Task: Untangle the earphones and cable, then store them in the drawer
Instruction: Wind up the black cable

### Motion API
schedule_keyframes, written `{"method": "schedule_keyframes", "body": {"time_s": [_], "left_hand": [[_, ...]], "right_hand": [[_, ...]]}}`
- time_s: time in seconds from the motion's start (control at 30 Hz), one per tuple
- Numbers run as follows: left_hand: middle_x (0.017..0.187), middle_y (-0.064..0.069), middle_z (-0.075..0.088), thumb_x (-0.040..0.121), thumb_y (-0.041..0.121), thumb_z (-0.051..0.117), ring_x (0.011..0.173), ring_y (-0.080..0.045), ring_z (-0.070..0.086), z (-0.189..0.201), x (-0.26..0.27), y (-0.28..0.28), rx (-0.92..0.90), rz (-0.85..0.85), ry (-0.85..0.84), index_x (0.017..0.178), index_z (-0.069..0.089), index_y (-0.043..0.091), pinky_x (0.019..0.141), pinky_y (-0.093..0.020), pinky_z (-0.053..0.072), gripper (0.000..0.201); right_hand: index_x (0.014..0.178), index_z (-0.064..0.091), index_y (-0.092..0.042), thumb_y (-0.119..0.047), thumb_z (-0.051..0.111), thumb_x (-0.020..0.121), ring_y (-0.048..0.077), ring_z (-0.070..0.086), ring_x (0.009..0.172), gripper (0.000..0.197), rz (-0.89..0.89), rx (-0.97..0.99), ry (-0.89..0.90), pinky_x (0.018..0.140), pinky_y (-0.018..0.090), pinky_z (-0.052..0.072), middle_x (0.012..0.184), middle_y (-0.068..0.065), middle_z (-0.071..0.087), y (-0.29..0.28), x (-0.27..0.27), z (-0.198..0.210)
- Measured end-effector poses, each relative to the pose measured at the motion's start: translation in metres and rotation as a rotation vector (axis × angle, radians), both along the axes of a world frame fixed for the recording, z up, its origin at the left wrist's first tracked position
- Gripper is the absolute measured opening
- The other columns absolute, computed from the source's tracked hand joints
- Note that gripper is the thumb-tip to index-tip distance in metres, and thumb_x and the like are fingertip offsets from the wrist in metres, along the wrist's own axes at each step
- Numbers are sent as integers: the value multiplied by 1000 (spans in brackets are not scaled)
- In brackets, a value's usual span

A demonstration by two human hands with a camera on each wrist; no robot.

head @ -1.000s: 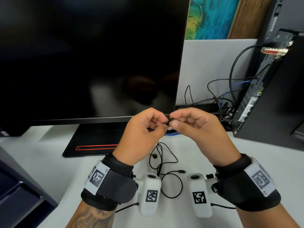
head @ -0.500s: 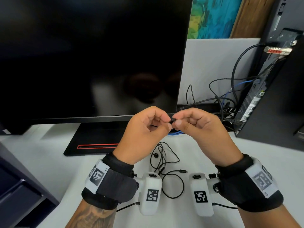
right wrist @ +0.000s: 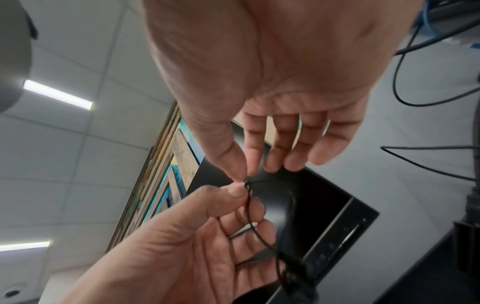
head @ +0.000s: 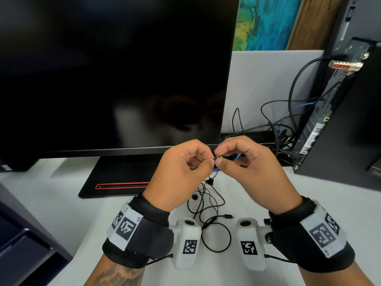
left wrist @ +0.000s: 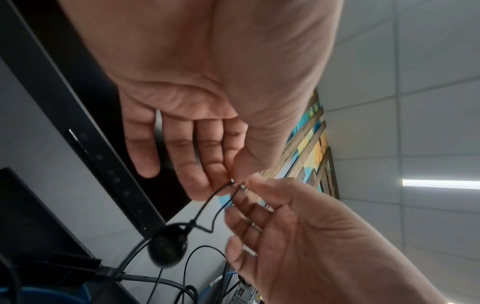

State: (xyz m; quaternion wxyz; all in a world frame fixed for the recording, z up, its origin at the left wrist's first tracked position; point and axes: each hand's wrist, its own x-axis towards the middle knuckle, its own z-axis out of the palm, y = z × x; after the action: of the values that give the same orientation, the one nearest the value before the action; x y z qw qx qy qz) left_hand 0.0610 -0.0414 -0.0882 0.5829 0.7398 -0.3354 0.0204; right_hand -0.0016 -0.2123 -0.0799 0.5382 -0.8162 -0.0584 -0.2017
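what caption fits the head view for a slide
Both hands pinch a knot in the black earphone cable above the desk.

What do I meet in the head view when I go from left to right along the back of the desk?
Large black monitor → thin black earphone cord pinched between left hand and right hand → tangle of black and blue cables → black computer tower.

Earbud (left wrist: 167,248) blurred — knot hidden by fingertips (head: 208,163)
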Motion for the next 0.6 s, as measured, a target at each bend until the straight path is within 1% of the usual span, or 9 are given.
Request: {"method": "schedule_keyframes", "body": {"time_s": [0.03, 0.1, 0.23, 0.3, 0.37, 0.47, 0.53, 0.57, 0.6], "left_hand": [[79, 0, 70, 89, 2, 69, 75, -15, 66, 0, -1, 0, 28, 9, -26, 84, 70, 18, 73, -26, 55, 16], [79, 5, 70, 88, 4, 69, 75, -12, 65, 1, -2, 0, 65, 17, -63, 83, 70, 21, 75, -29, 56, 18], [80, 12, 69, 87, 4, 70, 78, -12, 66, 2, -3, -1, 110, -11, -141, 82, 70, 22, 75, -23, 54, 19], [81, 11, 69, 86, 2, 70, 80, -14, 66, 2, -4, -2, 119, -30, -183, 82, 70, 22, 76, -22, 53, 20], [82, 11, 68, 85, 1, 70, 81, -15, 65, 2, -6, -3, 106, -51, -193, 82, 70, 19, 77, -22, 53, 18], [84, 13, 66, 86, 3, 67, 82, -16, 64, -1, -8, -5, 97, -71, -175, 83, 67, 18, 79, -27, 54, 15], [84, 10, 66, 87, 5, 65, 81, -17, 63, -3, -9, -8, 96, -69, -150, 84, 65, 15, 78, -33, 55, 11], [83, 8, 65, 88, 5, 64, 81, -16, 63, -3, -9, -9, 92, -68, -137, 84, 63, 14, 77, -33, 55, 10], [82, 6, 64, 89, 3, 63, 80, -15, 62, -3, -9, -9, 83, -67, -125, 83, 62, 12, 76, -30, 54, 11]], "right_hand": [[94, 72, -24, -9, 75, 87, 11, 65, 92, 17, -16, -17, -16, 78, 30, 54, 96, -11, 68, 1, -1, 2], [93, 68, -22, -5, 73, 87, 10, 62, 83, 19, 10, -11, -17, 72, 29, 51, 89, -11, 68, 2, -3, 4], [92, 62, -16, 2, 70, 87, 12, 58, 75, 20, 88, 11, 50, 69, 27, 50, 83, 0, 67, -1, -5, 6], [95, 58, -15, 3, 67, 86, 14, 56, 73, 21, 134, 12, 96, 69, 30, 48, 83, 6, 66, -3, -6, 7], [95, 54, -14, -3, 67, 84, 15, 51, 71, 20, 156, 7, 131, 69, 34, 46, 79, 7, 61, -4, -6, 7], [91, 49, -17, -13, 58, 80, 18, 44, 70, 15, 147, 56, 122, 66, 31, 41, 76, 2, 52, -2, -4, 4], [88, 47, -20, -9, 55, 83, 19, 42, 69, 15, 117, 101, 87, 64, 30, 41, 76, 4, 49, 3, -2, 1], [87, 46, -19, -3, 55, 87, 17, 43, 68, 18, 91, 127, 61, 63, 28, 42, 76, 4, 48, 5, 0, 1], [87, 46, -17, 4, 53, 90, 15, 43, 68, 22, 60, 157, 31, 62, 27, 42, 76, 3, 47, 5, 1, 1]]}}
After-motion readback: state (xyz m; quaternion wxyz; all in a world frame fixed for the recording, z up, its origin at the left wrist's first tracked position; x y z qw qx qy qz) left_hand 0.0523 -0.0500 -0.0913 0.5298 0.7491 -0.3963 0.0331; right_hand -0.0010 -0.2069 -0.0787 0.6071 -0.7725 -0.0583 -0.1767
